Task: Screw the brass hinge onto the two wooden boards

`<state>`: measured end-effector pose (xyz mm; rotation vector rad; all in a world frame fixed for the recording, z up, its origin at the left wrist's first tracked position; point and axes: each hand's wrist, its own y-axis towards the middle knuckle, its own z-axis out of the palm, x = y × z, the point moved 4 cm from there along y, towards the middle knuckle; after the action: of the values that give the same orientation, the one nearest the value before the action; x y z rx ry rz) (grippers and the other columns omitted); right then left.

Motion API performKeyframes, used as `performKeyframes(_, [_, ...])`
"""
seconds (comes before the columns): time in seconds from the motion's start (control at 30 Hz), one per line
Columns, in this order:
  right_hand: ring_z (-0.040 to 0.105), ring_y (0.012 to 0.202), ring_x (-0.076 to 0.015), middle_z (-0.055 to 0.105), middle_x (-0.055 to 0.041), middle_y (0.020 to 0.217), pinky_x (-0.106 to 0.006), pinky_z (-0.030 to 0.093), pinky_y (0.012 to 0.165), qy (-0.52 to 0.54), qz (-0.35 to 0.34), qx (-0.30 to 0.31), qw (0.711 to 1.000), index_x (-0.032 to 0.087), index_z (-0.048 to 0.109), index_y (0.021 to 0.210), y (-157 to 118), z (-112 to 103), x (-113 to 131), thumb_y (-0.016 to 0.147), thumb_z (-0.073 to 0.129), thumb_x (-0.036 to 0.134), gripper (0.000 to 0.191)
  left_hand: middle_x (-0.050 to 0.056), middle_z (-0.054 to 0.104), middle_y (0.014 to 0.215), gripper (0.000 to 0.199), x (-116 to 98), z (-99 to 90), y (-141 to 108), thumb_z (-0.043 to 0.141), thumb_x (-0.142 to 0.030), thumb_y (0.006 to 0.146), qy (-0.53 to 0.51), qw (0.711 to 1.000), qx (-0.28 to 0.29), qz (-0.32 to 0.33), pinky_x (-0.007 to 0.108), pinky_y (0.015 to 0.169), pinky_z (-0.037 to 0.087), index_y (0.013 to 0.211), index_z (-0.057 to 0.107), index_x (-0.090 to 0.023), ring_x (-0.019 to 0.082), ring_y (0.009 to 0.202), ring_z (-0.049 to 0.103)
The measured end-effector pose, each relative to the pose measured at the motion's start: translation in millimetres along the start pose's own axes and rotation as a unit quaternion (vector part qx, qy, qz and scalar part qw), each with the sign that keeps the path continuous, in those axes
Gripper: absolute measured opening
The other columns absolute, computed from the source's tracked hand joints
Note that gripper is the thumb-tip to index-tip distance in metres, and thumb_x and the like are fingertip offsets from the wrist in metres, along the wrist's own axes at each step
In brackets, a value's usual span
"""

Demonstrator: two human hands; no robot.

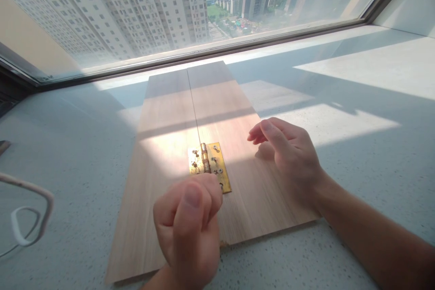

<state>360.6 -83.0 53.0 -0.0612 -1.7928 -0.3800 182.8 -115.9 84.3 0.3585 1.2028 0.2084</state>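
Observation:
Two light wood-grain boards lie side by side on the sill, the left board [136, 217] and the right board [244, 208], with a thin seam between them. A brass-coloured hinge [217, 154] spans the seam, with several screws in its leaves, some standing raised. My left hand [188, 224] is closed in a fist over the hinge's near end, thumb on top; whatever it holds, if anything, is hidden. Over the right board's right side, my right hand [288, 149] has loosely bent fingers with thumb apart from the fingertips, and nothing shows in it.
The boards rest on a pale speckled sill [367, 176] crossed by sunlight and shadow. Behind them runs a dark window frame [217, 54], with tall buildings outside. A white cable [44, 195] curls at the left edge. A small dark object [4, 146] is partly cut off there.

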Motion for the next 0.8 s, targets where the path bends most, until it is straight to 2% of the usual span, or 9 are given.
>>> performKeyframes(0.1, [0.059, 0.072, -0.0147, 0.066, -0.0019, 0.075, -0.027, 0.046, 0.062, 0.002, 0.012, 0.003, 1.000, 0.022, 0.067, 0.072, -0.4, 2.0, -1.1, 0.091, 0.052, 0.051, 0.037, -0.003, 0.023, 0.043, 0.048, -0.5, -0.3, 3.1, 0.047, -0.038, 0.091, 0.008, 0.992, 0.123, -0.038, 0.028, 0.043, 0.022, 0.051, 0.029, -0.017, 0.009, 0.041, 0.026])
performKeyframes(0.2, [0.059, 0.071, -0.0155, 0.066, -0.0028, 0.074, -0.027, 0.046, 0.057, 0.001, 0.027, 0.004, 1.000, 0.022, 0.067, 0.070, -1.3, 2.6, -1.0, 0.090, 0.053, 0.051, 0.038, -0.004, 0.021, 0.041, 0.048, 0.2, -2.6, 11.5, 0.043, -0.036, 0.092, -0.015, 0.974, 0.216, -0.071, 0.028, 0.043, 0.020, 0.051, 0.026, -0.017, 0.008, 0.039, 0.022])
performKeyframes(0.3, [0.060, 0.070, -0.0157, 0.066, -0.0029, 0.074, -0.026, 0.045, 0.055, 0.001, 0.033, 0.005, 0.999, 0.022, 0.067, 0.070, -2.3, 2.2, 0.4, 0.089, 0.054, 0.051, 0.037, -0.004, 0.021, 0.041, 0.049, 2.2, -1.0, 18.1, 0.043, -0.035, 0.094, -0.020, 0.958, 0.272, -0.093, 0.028, 0.044, 0.020, 0.051, 0.025, -0.017, 0.008, 0.039, 0.022])
performKeyframes(0.4, [0.059, 0.072, -0.0159, 0.067, -0.0025, 0.075, -0.028, 0.046, 0.059, -0.003, 0.016, 0.001, 1.000, 0.022, 0.067, 0.071, -2.2, 0.9, 2.7, 0.090, 0.054, 0.050, 0.036, -0.002, 0.028, 0.047, 0.048, 2.7, 0.2, 17.5, 0.044, -0.038, 0.092, 0.004, 0.961, 0.262, -0.093, 0.029, 0.046, 0.026, 0.052, 0.029, -0.017, 0.010, 0.044, 0.028])
performKeyframes(0.53, [0.059, 0.071, -0.0150, 0.066, -0.0014, 0.074, -0.029, 0.047, 0.065, -0.001, -0.004, -0.002, 1.000, 0.022, 0.067, 0.072, -1.1, -0.7, 3.9, 0.091, 0.053, 0.049, 0.036, 0.000, 0.035, 0.053, 0.058, 6.0, -1.9, 8.6, 0.043, -0.056, 0.091, 0.055, 0.963, 0.246, -0.099, 0.030, 0.050, 0.033, 0.050, 0.034, -0.017, 0.012, 0.050, 0.037])
performKeyframes(0.63, [0.059, 0.071, -0.0145, 0.066, -0.0011, 0.074, -0.029, 0.047, 0.066, 0.003, -0.008, 0.000, 1.000, 0.022, 0.066, 0.073, -0.9, -1.2, 4.5, 0.091, 0.053, 0.049, 0.035, -0.001, 0.043, 0.051, 0.055, 6.2, -9.4, 6.7, 0.044, -0.065, 0.086, 0.051, 0.982, 0.176, -0.055, 0.029, 0.050, 0.039, 0.058, 0.049, -0.018, 0.012, 0.049, 0.044])
performKeyframes(0.73, [0.059, 0.072, -0.0147, 0.066, -0.0012, 0.075, -0.030, 0.047, 0.067, 0.008, -0.021, 0.008, 1.000, 0.022, 0.067, 0.074, -1.2, -1.2, 6.8, 0.091, 0.053, 0.048, 0.034, -0.001, 0.054, 0.056, 0.039, 1.3, -13.4, 5.0, 0.056, -0.050, 0.088, 0.066, 0.993, 0.094, 0.025, 0.029, 0.053, 0.045, 0.066, 0.058, -0.018, 0.013, 0.052, 0.054])
performKeyframes(0.8, [0.060, 0.073, -0.0149, 0.066, -0.0013, 0.075, -0.030, 0.047, 0.068, 0.008, -0.025, 0.012, 1.000, 0.022, 0.067, 0.074, -1.5, -1.2, 7.5, 0.092, 0.052, 0.048, 0.034, 0.000, 0.056, 0.059, 0.033, -1.2, -10.7, 2.4, 0.056, -0.038, 0.092, 0.095, 0.993, 0.051, 0.054, 0.029, 0.058, 0.048, 0.068, 0.060, -0.017, 0.013, 0.057, 0.056])
